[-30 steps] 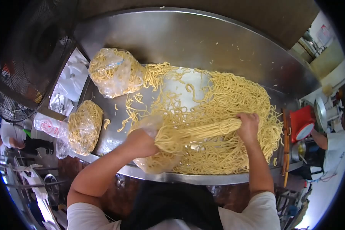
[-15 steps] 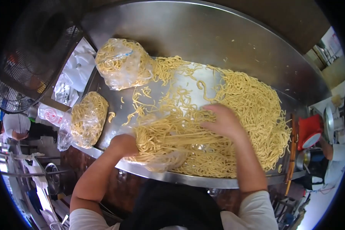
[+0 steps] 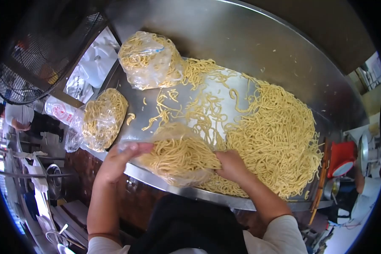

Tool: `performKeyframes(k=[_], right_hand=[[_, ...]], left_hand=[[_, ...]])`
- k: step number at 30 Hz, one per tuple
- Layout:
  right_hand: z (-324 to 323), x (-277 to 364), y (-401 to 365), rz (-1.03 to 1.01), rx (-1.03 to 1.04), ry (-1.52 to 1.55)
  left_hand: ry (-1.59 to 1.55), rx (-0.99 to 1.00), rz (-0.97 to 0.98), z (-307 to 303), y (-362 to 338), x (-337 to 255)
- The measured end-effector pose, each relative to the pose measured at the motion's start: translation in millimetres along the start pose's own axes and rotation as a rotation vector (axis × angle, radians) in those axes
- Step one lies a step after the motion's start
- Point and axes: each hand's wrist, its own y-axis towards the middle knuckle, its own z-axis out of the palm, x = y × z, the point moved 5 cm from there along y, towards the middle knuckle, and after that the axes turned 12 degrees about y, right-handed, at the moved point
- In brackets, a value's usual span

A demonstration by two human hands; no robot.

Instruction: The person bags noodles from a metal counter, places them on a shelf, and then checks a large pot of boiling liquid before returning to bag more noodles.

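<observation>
Pinching a clear plastic bag (image 3: 180, 175) at the near rim of the steel surface (image 3: 258, 42), our left hand (image 3: 116, 163) grips the film between narrow fingers (image 3: 136, 147), steadying it against the push of our right hand (image 3: 232, 166). That hand presses into the noodles (image 3: 178, 154) inside the bag; its fingers are buried in strands, so we cannot tell their grip. Beyond spreads the loose noodle heap (image 3: 279, 135), within reach. The nearer filled bag (image 3: 103, 120) and farther filled bag (image 3: 150, 59) rest aside at left, apart from the heap.

Fingertips of our right hand (image 3: 230, 166) hide among noodles (image 3: 178, 155) in the bag (image 3: 173, 129); the rim crops the fan (image 3: 34, 55) and a co-worker (image 3: 366, 188).
</observation>
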Motion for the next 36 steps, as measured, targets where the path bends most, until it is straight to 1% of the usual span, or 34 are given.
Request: performKeyframes(k=[1, 2, 3, 4, 5, 6, 7, 8, 9, 10, 12, 13, 15, 16, 18, 19, 21, 22, 23, 24, 25, 26, 27, 28, 29, 31, 33, 35, 36], right_hand=[[-2, 3, -2, -0.004, 0.002, -0.005], [-10, 2, -5, 0.049, -0.114, 0.171], [-18, 2, -9, 0.105, -0.23, 0.35], [-25, 10, -8, 0.109, -0.228, 0.35], [-42, 27, -3, -0.001, -0.345, 0.473], [-58, 44, -1, -0.113, -0.465, 0.59], [-67, 59, 3, -0.108, -0.471, 0.585], [-76, 79, 6, -0.201, -0.488, 0.634], [-81, 93, 11, -0.295, -0.5, 0.684], [-82, 100, 17, -0.295, -0.5, 0.679], [-85, 114, 21, -0.482, -0.534, 0.639], [-86, 116, 21, -0.478, -0.534, 0.636], [-88, 110, 23, -0.37, -0.518, 0.803], [-86, 104, 24, -0.365, -0.519, 0.806], [-77, 85, 30, -0.355, -0.505, 0.742], [-76, 76, 31, -0.353, -0.511, 0.745], [-70, 50, 33, -0.2, -0.405, 1.08], [-63, 38, 24, -0.053, -0.267, 1.174], [-70, 38, 9, -0.055, -0.264, 1.175], [-71, 48, -6, 0.028, -0.063, 0.795], [-67, 49, -20, 0.102, 0.131, 0.407], [-58, 35, -29, 0.169, 0.112, 0.265], [-47, 16, -33, 0.239, 0.088, 0.127], [-51, -8, -32, 0.303, -0.12, 0.181], [-62, -23, -34, 0.367, -0.333, 0.233], [-87, -46, -27, 0.479, -0.467, 0.203], [-98, -60, -15, 0.455, -0.512, 0.171], [-103, -80, -9, 0.436, -0.557, 0.143], [-105, -91, -8, 0.389, -0.597, 0.169]], left_hand=[[-0.311, 0.032, 0.023, -3, -3, -3], [-0.406, 0.081, 0.088, -7, -8, -9], [-0.408, 0.077, 0.088, -7, -8, -9], [-0.447, 0.126, 0.229, -3, -6, -17], [-0.485, 0.179, 0.371, 2, -3, -27], [-0.337, 0.155, 0.437, 14, 9, -41], [-0.15, 0.187, 0.432, 28, 22, -48], [0.037, 0.213, 0.427, 44, 34, -52], [0.157, 0.207, 0.503, 66, 48, -58], [0.279, 0.199, 0.576, 89, 60, -59], [0.004, 0.458, 0.388, 127, 78, -41], [0.0, 0.461, 0.388, 140, 86, -26], [-0.33, 0.576, 0.081, 166, 95, 11], [-0.33, 0.579, 0.075, 169, 93, 3], [-0.127, 0.596, -0.169, 172, 85, -6], [-0.121, 0.601, -0.17, 178, 84, -8], [-0.221, 0.347, 0.143, 175, 85, -25], [-0.22, 0.348, 0.143, 169, 86, -27], [-0.223, 0.377, 0.076, 156, 87, -28], [-0.227, 0.402, 0.011, 146, 86, -29], [-0.23, 0.391, 0.012, 138, 83, -31], [0.038, 0.43, 0.035, 134, 78, -32], [0.31, 0.471, 0.055, 131, 74, -32], [0.421, 0.557, 0.277, 135, 65, -39], [0.425, 0.56, 0.282, 138, 60, -37], [0.23, 0.553, 0.254, 148, 50, -32], [0.271, 0.526, 0.228, 148, 50, -28], [0.56, 0.482, 0.054, 135, 50, -29], [0.562, 0.48, 0.053, 129, 52, -27]])
